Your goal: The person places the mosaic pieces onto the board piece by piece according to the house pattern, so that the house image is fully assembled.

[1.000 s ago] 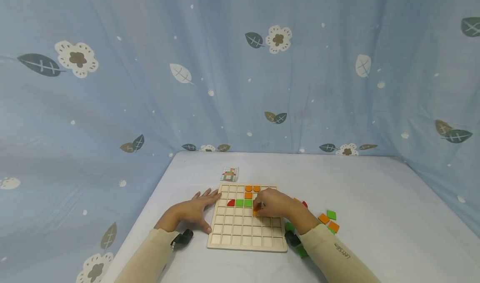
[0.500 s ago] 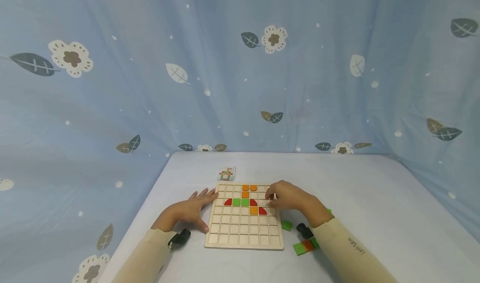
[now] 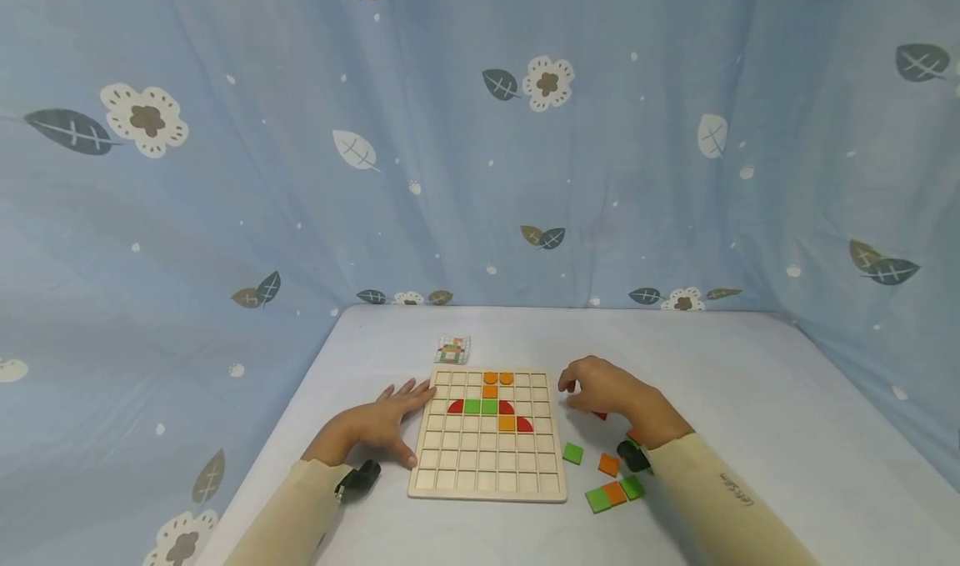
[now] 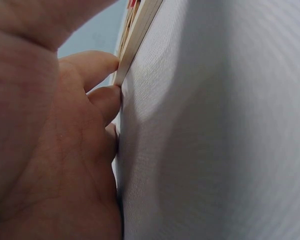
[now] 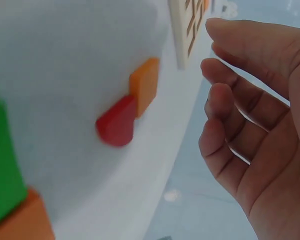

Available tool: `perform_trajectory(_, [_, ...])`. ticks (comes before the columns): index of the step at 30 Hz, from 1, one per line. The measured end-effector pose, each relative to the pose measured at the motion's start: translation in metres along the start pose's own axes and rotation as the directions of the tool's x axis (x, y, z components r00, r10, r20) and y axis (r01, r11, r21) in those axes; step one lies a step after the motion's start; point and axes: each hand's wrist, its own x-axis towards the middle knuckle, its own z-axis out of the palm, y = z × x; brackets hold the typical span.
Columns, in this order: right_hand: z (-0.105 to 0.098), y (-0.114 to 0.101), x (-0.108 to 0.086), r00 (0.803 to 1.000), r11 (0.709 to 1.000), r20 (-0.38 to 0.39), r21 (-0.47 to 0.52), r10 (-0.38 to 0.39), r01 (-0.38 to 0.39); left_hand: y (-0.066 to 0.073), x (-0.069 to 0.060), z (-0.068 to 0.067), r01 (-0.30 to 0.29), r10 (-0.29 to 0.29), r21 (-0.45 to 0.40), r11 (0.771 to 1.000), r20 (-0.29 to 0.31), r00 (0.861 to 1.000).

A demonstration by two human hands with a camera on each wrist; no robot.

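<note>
right hand point(image 3: 603, 383) has moved off the board point(image 3: 482, 443) past its right edge, fingers loosely bent, clamped on nothing; rightmost red piece point(image 3: 525, 424) on it sits in a cell, so that placement looks done. left hand point(image 3: 384, 423) touches the board's left edge, fingers spread. loose tiles point(image 3: 614, 493) off right edge, card point(image 3: 453, 350) beyond far edge. white table point(image 3: 675, 349), patterned blue curtain point(image 3: 420, 207) behind.

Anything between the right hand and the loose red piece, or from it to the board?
Nothing visible blocks the right hand from the red piece. In the right wrist view, an orange piece lies between the red piece and the board.
</note>
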Motion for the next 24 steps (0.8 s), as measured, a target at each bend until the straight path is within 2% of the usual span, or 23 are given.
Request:
perform_trajectory(7, [0.000,0.014,-0.004,0.998,0.998,0.010,-0.019,0.060,-0.060,0.000,-0.001,0.000,-0.008,0.008,-0.002,1.000,-0.002,1.000])
perform_trajectory(14, [0.004,0.022,-0.004,0.988,0.988,0.040,-0.055,0.150,-0.148,0.000,0.000,0.000,0.000,0.000,-0.008,1.000,-0.007,1.000])
perform_trajectory(24, [0.004,0.026,-0.006,0.992,0.990,0.035,-0.071,0.124,-0.121,0.000,0.000,0.001,-0.008,0.008,-0.008,1.000,-0.009,1.000])
